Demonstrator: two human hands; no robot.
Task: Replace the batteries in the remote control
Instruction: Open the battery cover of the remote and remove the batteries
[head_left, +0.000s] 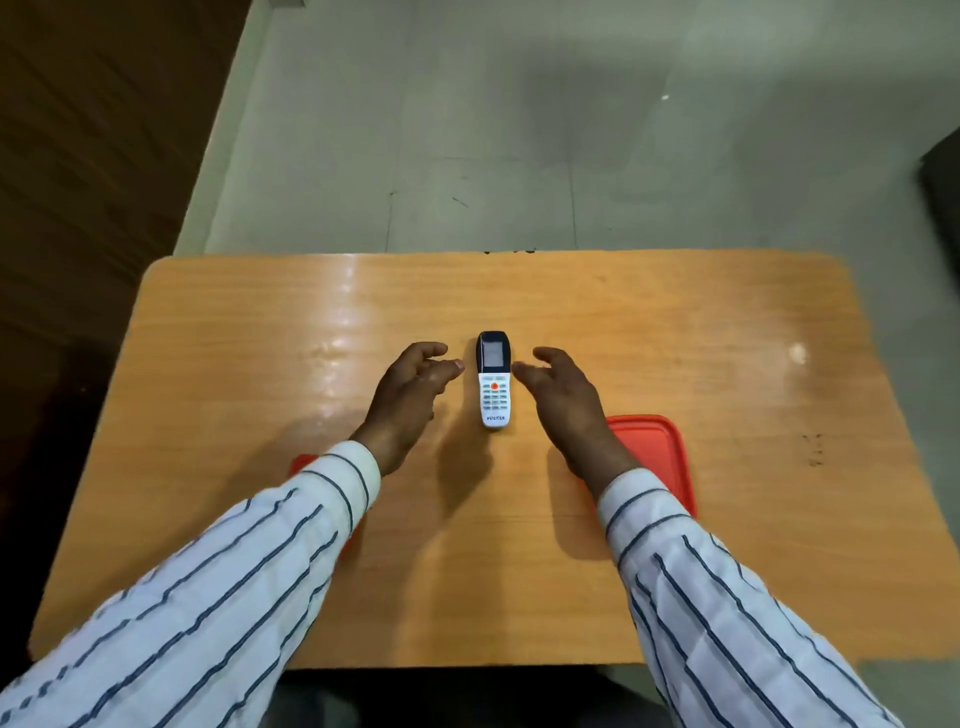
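Observation:
A white remote control (495, 382) with a dark screen end and an orange button lies face up in the middle of the wooden table (675, 338), its screen end pointing away from me. My left hand (410, 395) hovers just left of it, fingers curled and apart, holding nothing. My right hand (563, 397) is just to the remote's right, fingers spread, also holding nothing. Neither hand touches the remote. No batteries are visible.
A red container lid (657, 457) lies on the table under my right wrist. Another red item (301, 464) peeks out from under my left sleeve. Grey floor lies beyond the table's far edge, a dark wall to the left.

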